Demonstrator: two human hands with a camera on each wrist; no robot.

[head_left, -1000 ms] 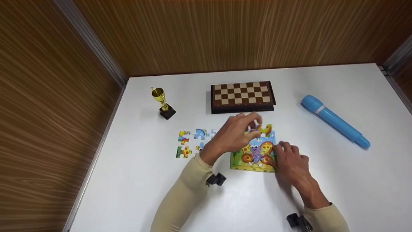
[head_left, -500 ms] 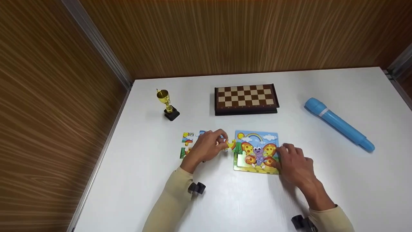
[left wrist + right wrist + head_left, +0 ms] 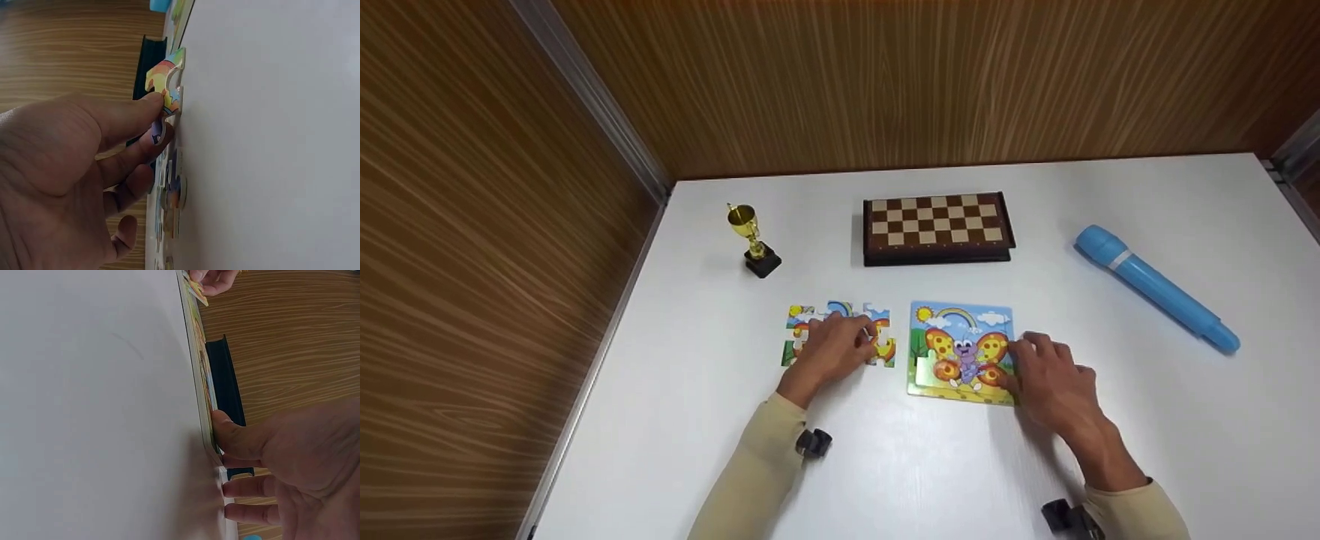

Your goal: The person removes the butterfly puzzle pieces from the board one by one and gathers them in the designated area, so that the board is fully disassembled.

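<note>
The left hand (image 3: 831, 346) pinches a jigsaw piece (image 3: 166, 84) between thumb and finger and lowers it among the loose pieces (image 3: 840, 334) on the white surface (image 3: 885, 465), while the right hand (image 3: 1050, 382), with relaxed fingers holding nothing, presses on the right edge of the puzzle tray (image 3: 960, 352) just beside them. To do this well, I think the piece should come down flat, not overlapping its neighbours. Further away stand a chessboard box (image 3: 937, 229), a small trophy (image 3: 751, 240) and a blue torch (image 3: 1155, 289).
</note>
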